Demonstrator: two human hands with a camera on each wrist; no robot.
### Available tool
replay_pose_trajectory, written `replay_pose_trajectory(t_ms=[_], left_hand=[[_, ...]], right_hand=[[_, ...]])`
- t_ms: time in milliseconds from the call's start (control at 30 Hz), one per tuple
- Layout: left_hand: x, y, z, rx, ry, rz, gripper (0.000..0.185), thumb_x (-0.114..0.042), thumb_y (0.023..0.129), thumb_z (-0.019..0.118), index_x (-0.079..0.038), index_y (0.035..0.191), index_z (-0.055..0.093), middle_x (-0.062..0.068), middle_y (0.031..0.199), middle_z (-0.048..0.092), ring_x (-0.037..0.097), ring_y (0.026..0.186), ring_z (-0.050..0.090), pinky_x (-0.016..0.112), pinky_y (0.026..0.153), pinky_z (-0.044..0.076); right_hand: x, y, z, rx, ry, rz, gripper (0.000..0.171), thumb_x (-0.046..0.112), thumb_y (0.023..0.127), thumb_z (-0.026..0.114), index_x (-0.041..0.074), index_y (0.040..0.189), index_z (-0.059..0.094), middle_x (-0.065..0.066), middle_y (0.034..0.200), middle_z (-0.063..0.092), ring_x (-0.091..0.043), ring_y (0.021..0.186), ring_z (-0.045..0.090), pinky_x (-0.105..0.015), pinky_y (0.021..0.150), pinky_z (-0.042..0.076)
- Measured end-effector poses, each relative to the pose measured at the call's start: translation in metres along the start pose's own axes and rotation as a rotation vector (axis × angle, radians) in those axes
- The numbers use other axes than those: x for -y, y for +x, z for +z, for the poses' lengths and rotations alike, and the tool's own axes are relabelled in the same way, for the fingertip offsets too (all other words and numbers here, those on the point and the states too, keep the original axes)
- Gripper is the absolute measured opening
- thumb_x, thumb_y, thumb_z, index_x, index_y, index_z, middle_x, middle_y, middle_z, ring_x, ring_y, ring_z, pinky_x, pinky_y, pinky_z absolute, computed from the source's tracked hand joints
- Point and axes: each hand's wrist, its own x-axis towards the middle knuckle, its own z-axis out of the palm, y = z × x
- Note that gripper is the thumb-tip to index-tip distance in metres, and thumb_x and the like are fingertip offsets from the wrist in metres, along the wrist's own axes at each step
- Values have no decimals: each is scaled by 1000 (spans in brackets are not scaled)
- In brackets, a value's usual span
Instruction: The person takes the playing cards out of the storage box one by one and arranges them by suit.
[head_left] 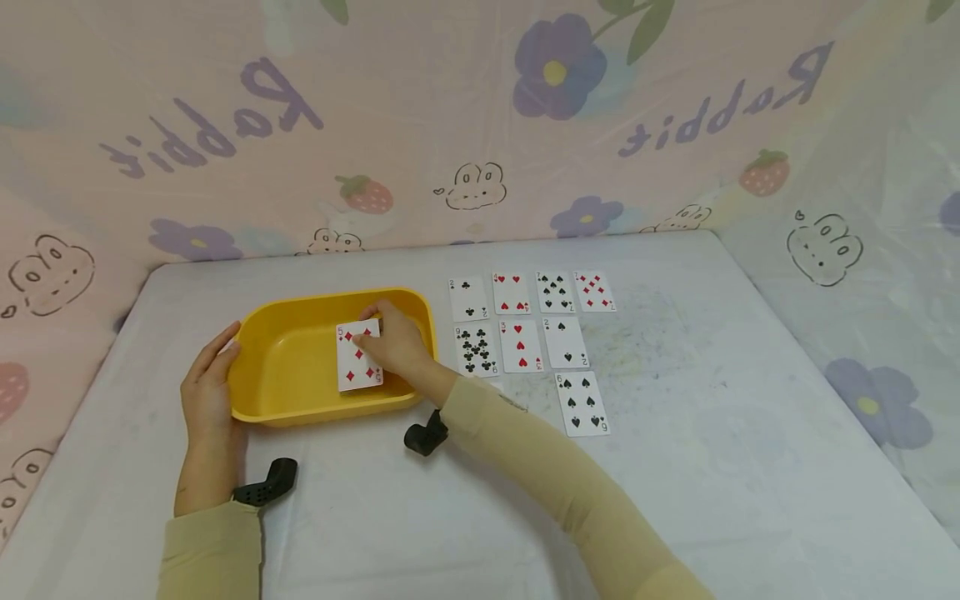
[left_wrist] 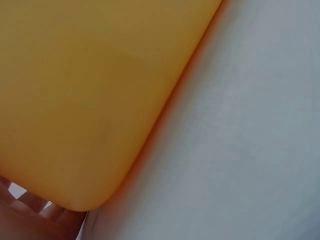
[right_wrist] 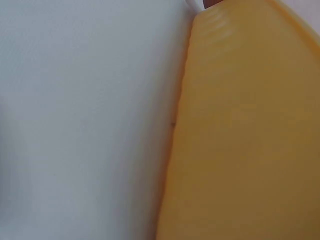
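Observation:
A yellow plastic basin (head_left: 277, 367) stands on the left part of the table. Over its right half my right hand (head_left: 401, 342) pinches a playing card, the five of diamonds (head_left: 358, 371), with the thumb across its face and the fingers at its far edge. My left hand (head_left: 210, 392) rests against the basin's left end, its fingers lying along the outer wall at the rim. In the left wrist view, parts of the left fingers (left_wrist: 30, 202) show beside the basin wall (left_wrist: 100, 100). The right wrist view is filled by the basin's side (right_wrist: 240, 130) and tabletop.
Right of the basin, several face-up cards lie in rows, among them the two of clubs (head_left: 467, 298), nine of clubs (head_left: 476, 350), three of hearts (head_left: 521, 346) and six of spades (head_left: 582, 404). My right forearm partly covers another card. A printed cloth (head_left: 420, 108) hangs behind the table.

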Motion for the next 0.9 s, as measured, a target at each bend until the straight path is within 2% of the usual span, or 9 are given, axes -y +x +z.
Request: replay_pose_trajectory(t_ms=[200, 333, 433, 600, 900], left_hand=[[-1, 0, 0, -4, 10, -6, 35, -17, 92, 64, -14, 127, 64, -7, 137, 51, 8, 121, 48, 12, 92, 46], [-1, 0, 0, 0, 6, -13, 37, -17, 92, 65, -14, 128, 63, -7, 137, 51, 8, 123, 47, 12, 93, 45], [-1, -1, 0, 4, 6, -13, 37, -17, 91, 65, -14, 128, 63, -7, 136, 52, 8, 123, 47, 11, 93, 45], [-1, -2, 1, 19, -1, -4, 38, -16, 91, 65, -12, 129, 62, -6, 136, 52, 8, 123, 48, 12, 94, 45], [-2, -2, 1, -5, -10, -16, 35, -15, 91, 66, -13, 126, 65, -7, 134, 54, 7, 119, 50, 10, 89, 47]], right_hand=[[0, -2, -3, -36, 157, -82, 28, 19, 90, 68, 13, 116, 59, 0, 86, 55, -10, 65, 52, -16, 52, 45], [-3, -4, -8, -50, 350, -168, 28, 12, 91, 65, 8, 118, 58, -5, 88, 57, -8, 62, 53, -17, 49, 47], [-5, -6, -14, -81, 440, -241, 28, 10, 92, 62, 7, 119, 57, -10, 89, 60, -7, 60, 53, -17, 48, 44], [-8, -10, -28, -148, 459, -292, 27, 9, 92, 61, 8, 119, 58, -13, 89, 61, -5, 58, 51, -14, 49, 44], [-18, -16, -60, -176, 483, -316, 29, 7, 93, 59, 7, 122, 57, -16, 93, 58, -8, 60, 48, -14, 52, 44]])
